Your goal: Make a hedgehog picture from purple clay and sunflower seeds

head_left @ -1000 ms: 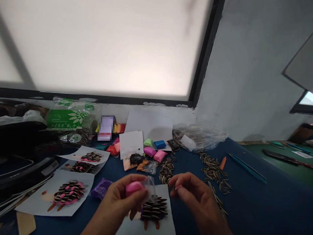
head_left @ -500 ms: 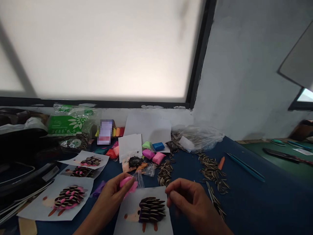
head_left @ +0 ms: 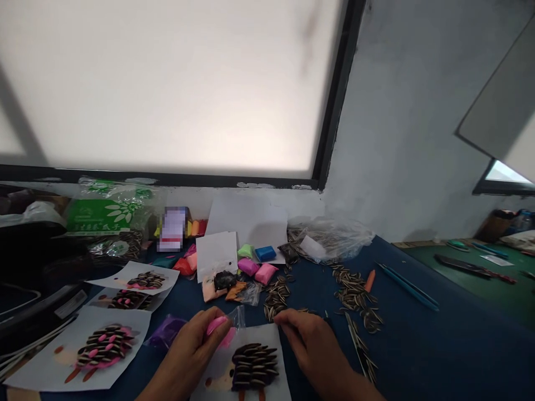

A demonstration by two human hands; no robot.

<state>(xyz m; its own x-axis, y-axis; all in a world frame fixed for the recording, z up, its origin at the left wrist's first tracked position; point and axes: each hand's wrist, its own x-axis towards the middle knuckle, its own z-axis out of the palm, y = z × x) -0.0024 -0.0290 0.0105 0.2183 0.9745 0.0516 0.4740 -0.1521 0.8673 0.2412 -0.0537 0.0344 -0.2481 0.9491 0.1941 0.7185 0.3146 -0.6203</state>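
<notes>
My left hand (head_left: 186, 351) pinches a lump of pink modelling clay (head_left: 222, 333) in a clear plastic wrapper. It hovers over the upper left of a white paper sheet (head_left: 282, 387). On that sheet is a hedgehog picture with a back of overlapping striped sunflower seeds (head_left: 254, 365), a peach clay face and brown legs. My right hand (head_left: 317, 351) is at the sheet's upper right edge, thumb and forefinger drawn together; anything between them is too small to make out. A purple clay packet (head_left: 167, 332) lies left of my left hand.
Finished-looking hedgehog sheets (head_left: 129, 362) with pink dots lie at the left. Clay packets (head_left: 266, 273) and loose seed piles (head_left: 353, 289) spread behind. Blue tweezers (head_left: 407, 285) and a slim metal tool (head_left: 355, 341) lie right. A green seed bag (head_left: 100, 214) stands back left.
The view has turned slightly right, so the things on the table sit further left. My right hand's fingertips have come closer together; my left hand keeps the pink clay.
</notes>
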